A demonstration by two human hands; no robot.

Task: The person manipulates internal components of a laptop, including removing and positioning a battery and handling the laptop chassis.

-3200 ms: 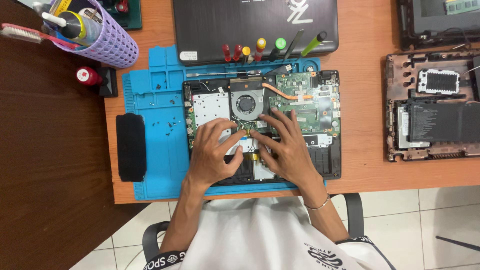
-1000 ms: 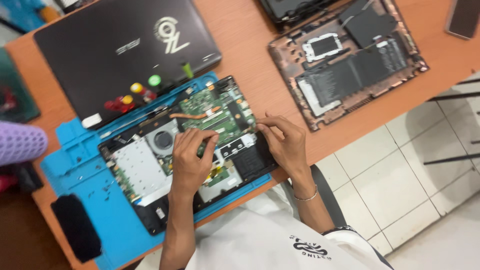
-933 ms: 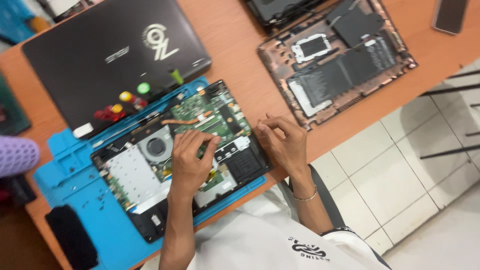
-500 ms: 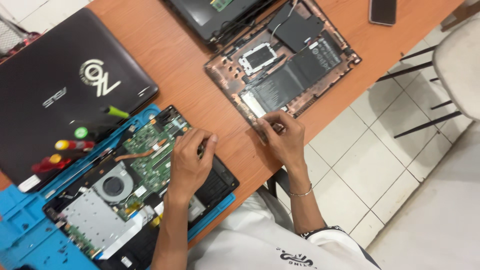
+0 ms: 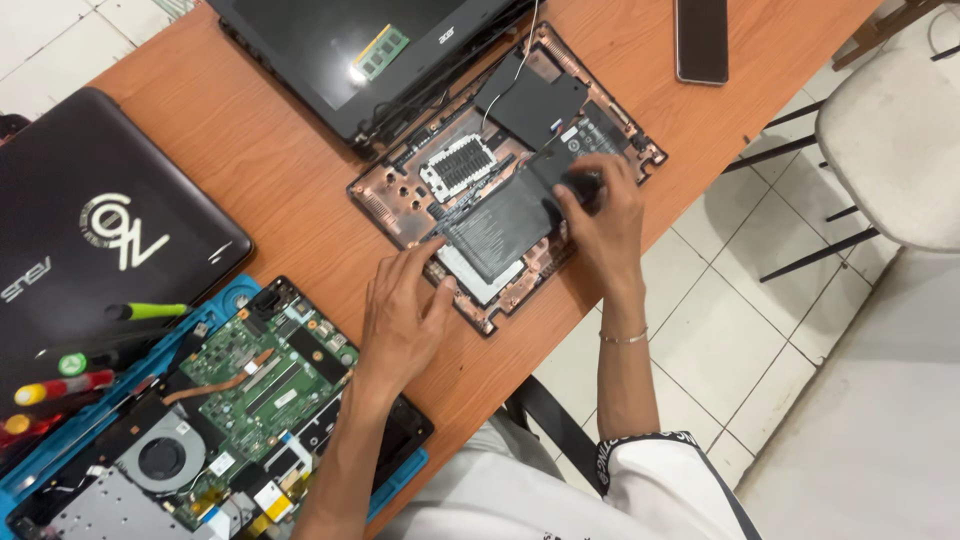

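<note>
hands on flat black battery pack seated in copper-toned open laptop base shell on orange wooden desk: left hand fingertips spread steadying near corner, right hand gripping far end for leverage

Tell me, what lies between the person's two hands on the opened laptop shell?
In the head view, the flat dark battery pack spans the gap: the left hand touches its near end, and the right hand grips its far end.
</note>
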